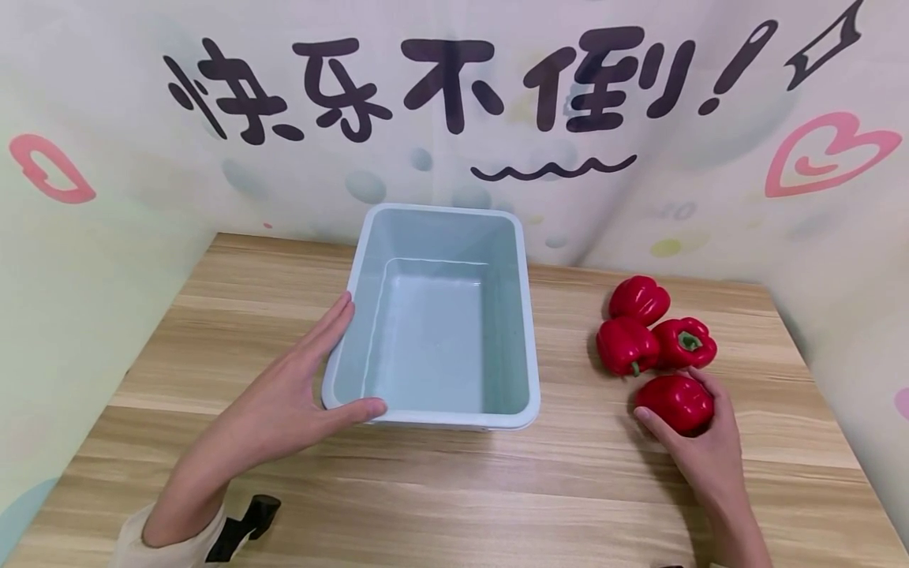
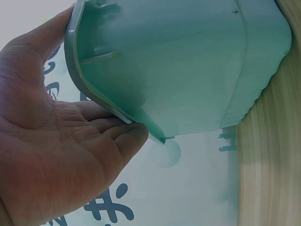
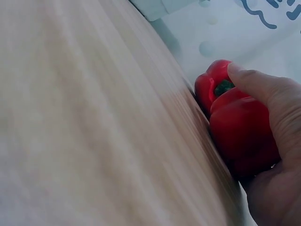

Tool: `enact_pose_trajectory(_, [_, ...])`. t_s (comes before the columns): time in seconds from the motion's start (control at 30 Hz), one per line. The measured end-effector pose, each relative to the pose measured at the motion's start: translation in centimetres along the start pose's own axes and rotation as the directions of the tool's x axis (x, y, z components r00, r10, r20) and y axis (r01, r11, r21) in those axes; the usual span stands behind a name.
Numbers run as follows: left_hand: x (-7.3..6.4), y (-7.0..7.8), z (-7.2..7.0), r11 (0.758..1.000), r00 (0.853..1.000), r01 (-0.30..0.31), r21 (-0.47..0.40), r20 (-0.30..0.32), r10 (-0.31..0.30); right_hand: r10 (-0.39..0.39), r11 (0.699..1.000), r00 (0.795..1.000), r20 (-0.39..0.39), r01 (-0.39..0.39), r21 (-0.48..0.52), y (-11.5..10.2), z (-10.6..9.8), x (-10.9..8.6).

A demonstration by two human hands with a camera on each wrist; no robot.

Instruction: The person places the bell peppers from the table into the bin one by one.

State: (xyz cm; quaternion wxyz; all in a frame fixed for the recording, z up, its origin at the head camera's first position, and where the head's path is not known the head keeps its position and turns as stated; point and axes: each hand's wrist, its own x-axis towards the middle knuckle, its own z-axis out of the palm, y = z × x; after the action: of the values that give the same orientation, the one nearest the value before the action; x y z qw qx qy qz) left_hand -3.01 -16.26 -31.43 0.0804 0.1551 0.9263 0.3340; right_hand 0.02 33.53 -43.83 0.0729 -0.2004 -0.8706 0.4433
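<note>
With the palm facing us, we saw the left hand [image 2: 66, 146] fill the left side, its thumb and fingers spread apart and meeting the bin's rim [image 2: 71, 52], their tips partly hidden behind it. The blue-green bin [image 2: 164, 70] showed us its smooth outer wall, with a short rib [image 2: 99, 57] under the lip and a small dark speck [image 2: 235, 12] near the top. Its wavy-edged base met the table [image 2: 273, 155], whose pale wood grain we saw running upright along the right. Behind hung a pale backdrop [image 2: 197, 197] with dark lettering [image 2: 110, 207] and a round greenish spot [image 2: 165, 153].
</note>
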Motion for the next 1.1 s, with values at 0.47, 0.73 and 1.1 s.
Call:
enact_pose_trajectory(0.47, [-0.1, 0.1, -0.1, 1.000, 1.000, 0.006, -0.008, 0.013, -0.006, -0.007, 1.000, 1.000, -0.015, 0.007, 0.021, -0.2, 0.3, 0.1])
enact_pose_trajectory(0.73, [-0.1, 0.1, -0.1, 1.000, 1.000, 0.005, -0.012, 0.013, -0.005, -0.003, 1.000, 1.000, -0.001, 0.003, 0.012, -0.4, 0.3, 0.2])
enact_pose_trajectory(1.1, [0.0, 0.1, -0.1, 1.000, 1.000, 0.006, -0.014, 0.016, -0.005, 0.010, 1.000, 1.000, 0.018, -0.010, 0.009, -1.5, 0.0, 0.3])
